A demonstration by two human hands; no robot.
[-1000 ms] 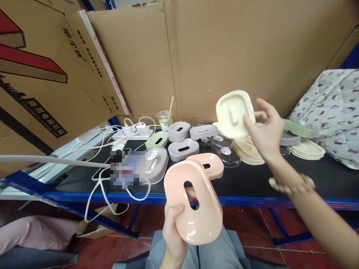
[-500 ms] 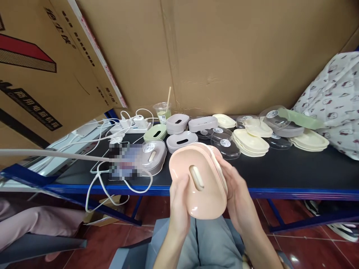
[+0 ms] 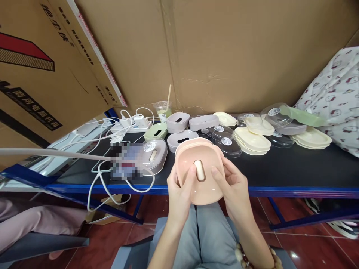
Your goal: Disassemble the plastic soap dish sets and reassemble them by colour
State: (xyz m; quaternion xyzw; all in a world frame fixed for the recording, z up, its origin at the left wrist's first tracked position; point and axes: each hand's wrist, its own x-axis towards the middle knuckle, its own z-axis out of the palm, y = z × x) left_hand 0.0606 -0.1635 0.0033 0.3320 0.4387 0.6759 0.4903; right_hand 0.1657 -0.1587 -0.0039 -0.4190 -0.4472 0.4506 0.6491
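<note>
A peach plastic box [image 3: 200, 192] with rounded corners is held up over my lap, in front of the table edge. Through an oval slot in its face shows a cream peg-like handle [image 3: 199, 170]. My left hand [image 3: 182, 188] grips the box by its left side, thumb on the face beside the slot. On the right side, my right hand [image 3: 234, 183] grips it too, thumb pressed on the face and fingers behind. The back of the box is hidden from me. Behind it on the table lies a grey slotted tray [image 3: 182, 136].
On the black table [image 3: 283, 168] are cream lids [image 3: 254, 140], clear lids [image 3: 226, 145], a green slotted tray [image 3: 155, 132] and a clear-lidded grey box [image 3: 157, 158]. A drink cup [image 3: 162, 110] stands behind. White cables [image 3: 92, 186] hang at left. Another person's leg [image 3: 42, 222] is lower left.
The peach box has turned to face me more squarely and tipped, its lower edge rising. My right hand has moved from its back edge, bringing the thumb onto the face.
</note>
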